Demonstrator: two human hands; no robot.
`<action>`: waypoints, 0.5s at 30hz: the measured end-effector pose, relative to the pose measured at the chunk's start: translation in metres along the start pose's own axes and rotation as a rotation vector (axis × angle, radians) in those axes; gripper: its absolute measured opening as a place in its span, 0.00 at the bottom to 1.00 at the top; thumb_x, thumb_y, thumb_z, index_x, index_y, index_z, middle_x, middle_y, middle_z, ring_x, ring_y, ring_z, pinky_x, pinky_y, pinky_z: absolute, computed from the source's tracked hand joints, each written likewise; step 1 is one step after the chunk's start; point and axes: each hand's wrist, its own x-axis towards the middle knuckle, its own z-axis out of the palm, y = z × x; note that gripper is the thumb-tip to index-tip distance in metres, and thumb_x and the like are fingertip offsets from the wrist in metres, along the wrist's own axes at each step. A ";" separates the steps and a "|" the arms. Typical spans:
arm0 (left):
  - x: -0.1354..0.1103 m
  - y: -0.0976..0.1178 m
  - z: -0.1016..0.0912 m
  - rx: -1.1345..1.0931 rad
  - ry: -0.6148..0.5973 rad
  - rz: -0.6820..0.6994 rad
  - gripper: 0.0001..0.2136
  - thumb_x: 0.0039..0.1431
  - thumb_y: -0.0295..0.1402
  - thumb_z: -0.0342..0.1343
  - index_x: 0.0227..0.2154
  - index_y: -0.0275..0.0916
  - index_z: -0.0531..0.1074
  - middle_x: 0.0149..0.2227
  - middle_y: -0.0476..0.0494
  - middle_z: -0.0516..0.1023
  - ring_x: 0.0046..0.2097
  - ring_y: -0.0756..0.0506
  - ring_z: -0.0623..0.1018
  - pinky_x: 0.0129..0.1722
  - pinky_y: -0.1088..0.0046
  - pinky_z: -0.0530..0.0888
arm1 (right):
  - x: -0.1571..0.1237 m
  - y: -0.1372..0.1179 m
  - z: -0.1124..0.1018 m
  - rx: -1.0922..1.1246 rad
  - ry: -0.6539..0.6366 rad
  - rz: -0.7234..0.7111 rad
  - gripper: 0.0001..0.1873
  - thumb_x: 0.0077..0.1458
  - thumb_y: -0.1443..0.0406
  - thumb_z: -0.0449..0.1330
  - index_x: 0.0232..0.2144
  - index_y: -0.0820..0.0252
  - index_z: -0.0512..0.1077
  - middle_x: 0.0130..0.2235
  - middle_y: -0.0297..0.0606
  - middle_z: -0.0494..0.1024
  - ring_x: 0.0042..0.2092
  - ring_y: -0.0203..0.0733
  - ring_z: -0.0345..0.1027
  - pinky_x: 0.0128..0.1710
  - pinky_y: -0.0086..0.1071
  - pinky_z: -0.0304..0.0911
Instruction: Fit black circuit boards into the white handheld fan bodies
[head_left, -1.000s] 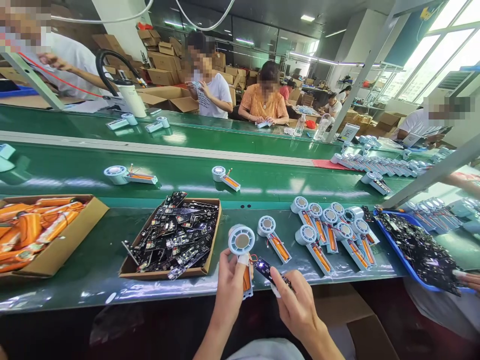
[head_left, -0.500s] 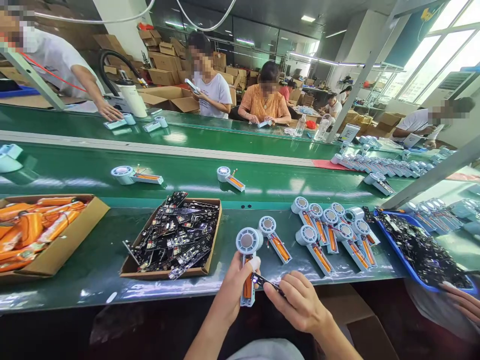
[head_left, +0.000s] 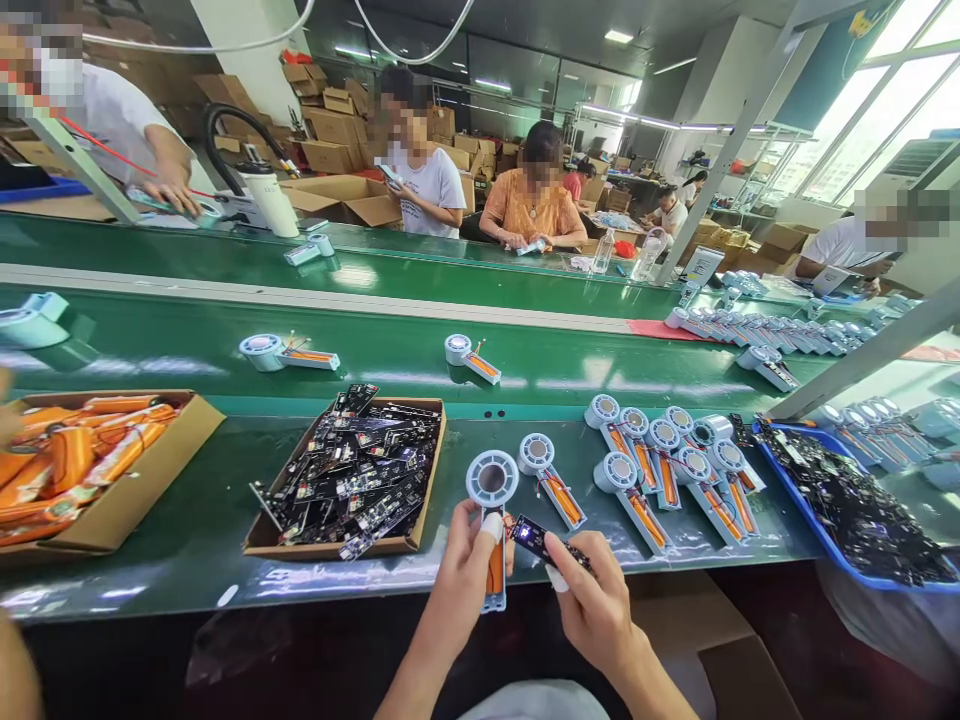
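Observation:
My left hand (head_left: pixel 459 575) is closed round the handle of a light-blue handheld fan (head_left: pixel 492 480), its round head upward and an orange battery in the open handle. A white cover sits on the left thumb. Between the fingers of my right hand (head_left: pixel 600 605) is a black circuit board (head_left: pixel 532 538) with a small lit display, tilted beside the fan handle. Thin wires show between the board and the fan. Just beyond lies another fan (head_left: pixel 537 453) with an exposed battery, and to its right a group of similar fans (head_left: pixel 664 435).
A cardboard tray (head_left: pixel 439 480) holds black circuit boards; a carton (head_left: pixel 161 485) of orange batteries stands left. At right is a blue tray (head_left: pixel 817 545) of boards. Fans lie on the green conveyor belt (head_left: pixel 382 350). A co-worker's blurred hand (head_left: pixel 6 405) shows at the left edge.
My right hand has drawn the board slightly away from the fan and turned its lit display into view. Fans on the belt have shifted right. Across the belt, a co-worker has picked up a fan.

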 end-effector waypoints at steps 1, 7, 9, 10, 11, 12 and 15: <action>0.000 0.000 -0.001 0.030 0.036 0.010 0.17 0.54 0.44 0.61 0.42 0.44 0.66 0.31 0.53 0.75 0.26 0.50 0.73 0.27 0.74 0.68 | 0.000 -0.001 0.001 -0.002 -0.003 -0.008 0.34 0.62 0.78 0.53 0.68 0.55 0.60 0.39 0.43 0.70 0.38 0.43 0.67 0.35 0.36 0.69; 0.002 -0.006 -0.003 -0.108 0.013 0.005 0.12 0.59 0.44 0.55 0.42 0.44 0.67 0.33 0.53 0.75 0.27 0.50 0.73 0.29 0.74 0.71 | 0.000 -0.007 0.010 0.032 0.006 0.043 0.33 0.63 0.77 0.52 0.68 0.54 0.60 0.39 0.43 0.71 0.38 0.42 0.67 0.35 0.35 0.70; 0.001 -0.010 -0.002 -0.182 -0.005 0.028 0.13 0.60 0.45 0.56 0.43 0.44 0.67 0.35 0.52 0.76 0.31 0.50 0.75 0.32 0.73 0.72 | 0.001 -0.009 0.014 0.056 0.007 0.070 0.33 0.63 0.76 0.52 0.67 0.53 0.60 0.40 0.42 0.71 0.38 0.42 0.68 0.35 0.34 0.70; 0.000 -0.011 -0.002 -0.205 -0.006 0.042 0.15 0.59 0.45 0.57 0.44 0.44 0.67 0.37 0.51 0.76 0.33 0.49 0.76 0.34 0.73 0.73 | 0.000 -0.010 0.016 0.063 0.008 0.085 0.32 0.63 0.76 0.52 0.67 0.52 0.61 0.40 0.42 0.71 0.38 0.42 0.68 0.35 0.34 0.70; -0.002 -0.013 -0.001 -0.225 -0.008 0.049 0.16 0.59 0.46 0.59 0.45 0.44 0.67 0.38 0.50 0.77 0.36 0.48 0.77 0.37 0.72 0.74 | 0.000 -0.011 0.019 0.069 0.012 0.100 0.32 0.63 0.76 0.52 0.67 0.51 0.61 0.40 0.42 0.72 0.38 0.41 0.68 0.35 0.34 0.70; -0.003 -0.013 0.000 -0.249 -0.014 0.050 0.17 0.58 0.46 0.60 0.45 0.45 0.67 0.39 0.49 0.77 0.38 0.47 0.78 0.39 0.71 0.74 | 0.000 -0.013 0.021 0.079 0.021 0.120 0.32 0.64 0.76 0.51 0.66 0.50 0.62 0.39 0.41 0.72 0.38 0.41 0.68 0.35 0.34 0.70; -0.008 -0.013 0.003 -0.328 -0.081 0.015 0.20 0.57 0.48 0.61 0.47 0.45 0.66 0.40 0.48 0.78 0.41 0.44 0.79 0.42 0.67 0.74 | 0.001 -0.019 0.027 0.164 0.060 0.218 0.29 0.65 0.75 0.51 0.65 0.50 0.65 0.38 0.40 0.72 0.37 0.40 0.69 0.33 0.31 0.69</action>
